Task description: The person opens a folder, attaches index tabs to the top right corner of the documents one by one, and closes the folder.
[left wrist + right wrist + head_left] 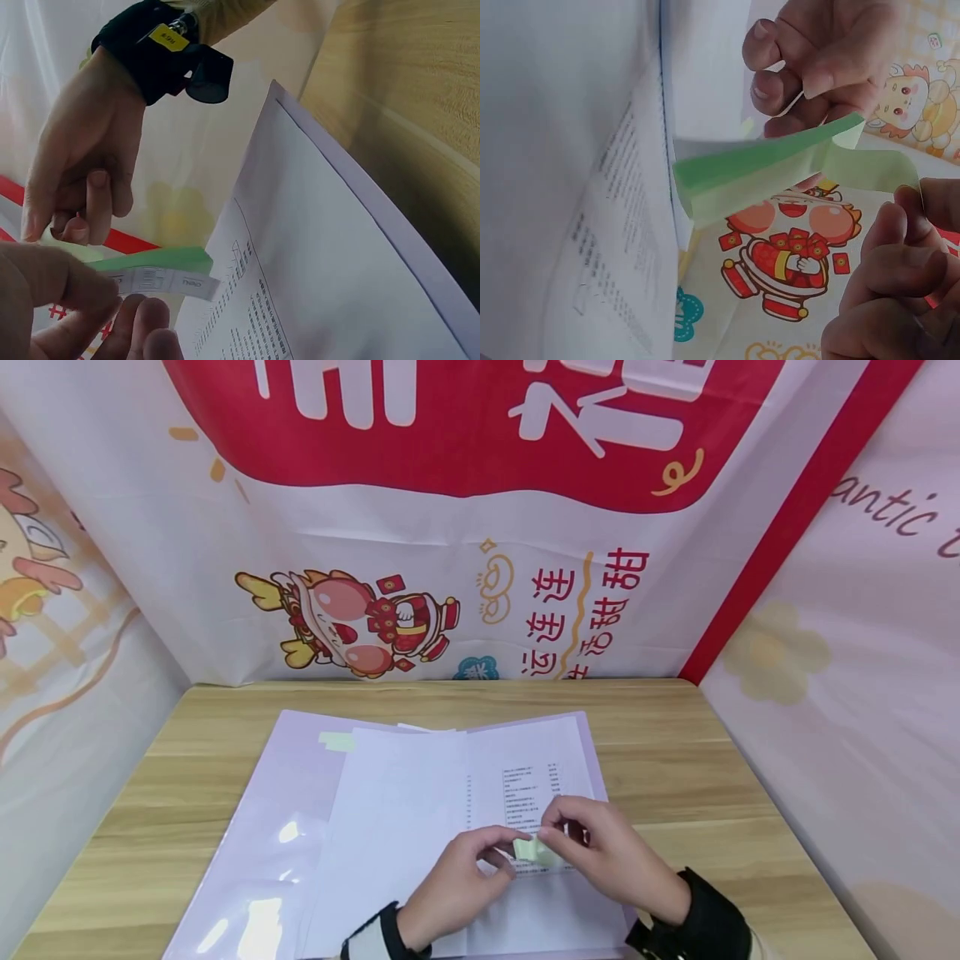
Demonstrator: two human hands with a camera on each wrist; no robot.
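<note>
My left hand [461, 883] grips a small pad of pale green sticky notes [754, 161] between thumb and fingers, above the right page [525, 747] of an open booklet. My right hand [613, 858] pinches the free end of the pad's top sheet [877, 171]. That sheet curves away from the pad and is still joined to it at one end. A printed white strip [161, 281] shows on the pad's underside in the left wrist view. Beneath both hands, the white pages lie in a lilac folder [288, 777].
A pale green sticky note [337, 742] is stuck at the top left, by the edge of the left page [397, 827]. The folder lies on a wood-grain table [660, 752]. Printed cloths [420, 518] hang behind the table and along its sides.
</note>
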